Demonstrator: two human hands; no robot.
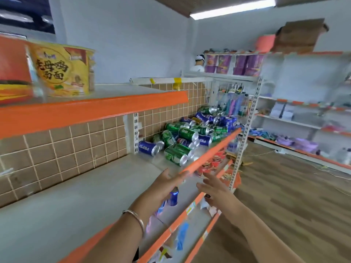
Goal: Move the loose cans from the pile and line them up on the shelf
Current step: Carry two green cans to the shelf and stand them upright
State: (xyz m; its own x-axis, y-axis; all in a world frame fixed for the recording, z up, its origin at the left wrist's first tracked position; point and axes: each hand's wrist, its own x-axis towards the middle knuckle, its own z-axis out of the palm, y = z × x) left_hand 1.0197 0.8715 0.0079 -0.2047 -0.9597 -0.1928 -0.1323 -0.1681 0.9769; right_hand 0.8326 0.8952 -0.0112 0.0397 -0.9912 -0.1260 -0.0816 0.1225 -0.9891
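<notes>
As both hands hang empty over the orange lip, the cans lie in their heap farther along.
Shelf (95, 186): a grey board under a brown tiled wall (66, 149), running from seven o'clock in view toward one o'clock, with an orange front edge (214, 150).
Upper shelf (85, 112): orange-fronted, at nine to ten o'clock.
Noodle tub (62, 71): yellow, standing on the upper shelf at ten o'clock; black characters read 老母鸡汤面, and the smaller print is too blurred to read.
Pile of cans (190, 137): on the grey shelf against the tiles, at one o'clock from the hands and well apart from them; the blue and green cans lie tumbled on their sides.
Blue can (149, 147): at the pile's near-left end, lettered PEPSI in white.
Green can (174, 156): nearest the shelf front; its label is unreadable.
Left hand (163, 188): fingers straight and spread, reaching toward the orange edge, gripping nothing.
Right hand (216, 190): just beside it at three o'clock, fingers loosely extended, holding nothing.
Bangle (135, 217): a thin metal band on the left wrist.
</notes>
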